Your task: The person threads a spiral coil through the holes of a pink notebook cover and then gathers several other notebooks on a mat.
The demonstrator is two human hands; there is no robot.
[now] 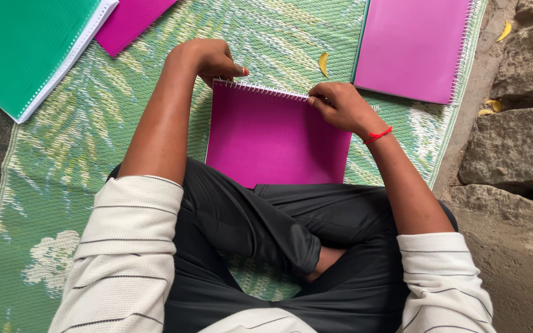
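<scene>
Crossed legs (pixel 266 246) on green woven mat (pixel 81 142); left hand (pixel 214 58), right hand (pixel 340 105) pinching magenta notebook (pixel 272 139); stone edging (pixel 513 148) right.

I see no packages, labels, signs or screens anywhere around the woven green mat (pixel 81 123); nothing printed or boxed lies on it or beside it, only plain-covered items without visible stickers.

Three magenta notebooks lie on the mat: near (pixel 272 139), far right (pixel 411 46), far left (pixel 128 21). One green notebook (pixel 23 46). Three yellow leaves (pixel 323 63).
</scene>
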